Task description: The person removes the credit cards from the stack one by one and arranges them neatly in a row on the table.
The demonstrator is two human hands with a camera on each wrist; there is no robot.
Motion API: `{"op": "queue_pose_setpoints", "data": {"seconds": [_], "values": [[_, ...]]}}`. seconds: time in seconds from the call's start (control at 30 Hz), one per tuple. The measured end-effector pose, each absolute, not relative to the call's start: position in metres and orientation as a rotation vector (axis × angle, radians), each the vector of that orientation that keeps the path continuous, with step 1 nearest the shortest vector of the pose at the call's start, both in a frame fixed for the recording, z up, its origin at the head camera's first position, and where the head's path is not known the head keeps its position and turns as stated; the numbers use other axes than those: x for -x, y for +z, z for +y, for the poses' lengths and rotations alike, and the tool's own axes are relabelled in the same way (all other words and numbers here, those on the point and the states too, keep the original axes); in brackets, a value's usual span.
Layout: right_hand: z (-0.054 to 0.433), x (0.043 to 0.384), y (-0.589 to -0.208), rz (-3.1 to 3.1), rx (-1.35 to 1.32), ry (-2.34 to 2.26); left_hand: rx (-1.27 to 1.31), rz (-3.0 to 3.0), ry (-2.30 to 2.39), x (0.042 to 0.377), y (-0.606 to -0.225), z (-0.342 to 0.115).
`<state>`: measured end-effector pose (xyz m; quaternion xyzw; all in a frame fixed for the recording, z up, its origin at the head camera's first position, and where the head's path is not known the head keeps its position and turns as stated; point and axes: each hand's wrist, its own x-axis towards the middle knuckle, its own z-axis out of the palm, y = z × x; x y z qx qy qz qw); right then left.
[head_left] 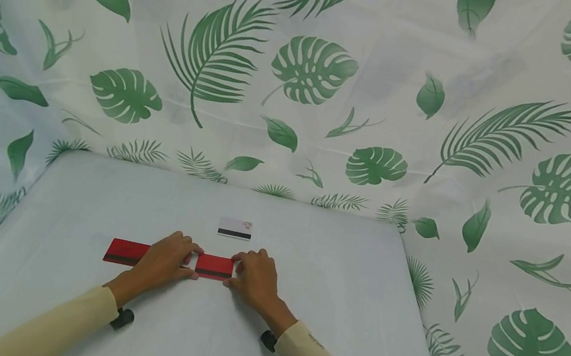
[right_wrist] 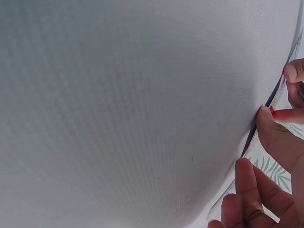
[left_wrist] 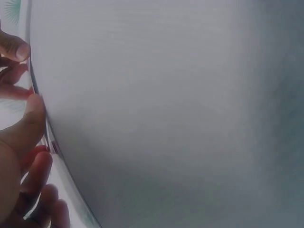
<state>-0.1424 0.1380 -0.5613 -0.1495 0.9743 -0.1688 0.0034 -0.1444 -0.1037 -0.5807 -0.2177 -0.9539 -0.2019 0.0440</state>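
A red card [head_left: 214, 267] with a dark stripe along its lower edge lies flat on the white table between both hands. The left hand [head_left: 166, 260] holds it at its left end, thumb at the bottom edge and a finger at the top. At the other end, the right hand [head_left: 257, 279] grips the card's corners the same way. A second red striped card [head_left: 127, 251] lies to the left, partly hidden under the left hand. Something white shows between the left thumb and fingers. In both wrist views the thumbs and fingertips appear along the far surface, the card hardly visible.
Behind the hands lies a white card [head_left: 235, 224] with a black stripe. The white table [head_left: 342, 313] extends on both sides. Leaf-printed white curtains [head_left: 322, 127] hang behind and beside it. Each wrist carries a small dark camera.
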Motion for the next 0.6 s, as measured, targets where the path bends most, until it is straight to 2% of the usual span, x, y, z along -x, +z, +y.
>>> {"op": "queue_pose_setpoints", "data": {"seconds": [0.6], "values": [[0.1325,0.1422,-0.5587,3.120,0.496,-0.379,0.690,-2.858,-0.543,0.1445,-0.5835,-0.1052]]}}
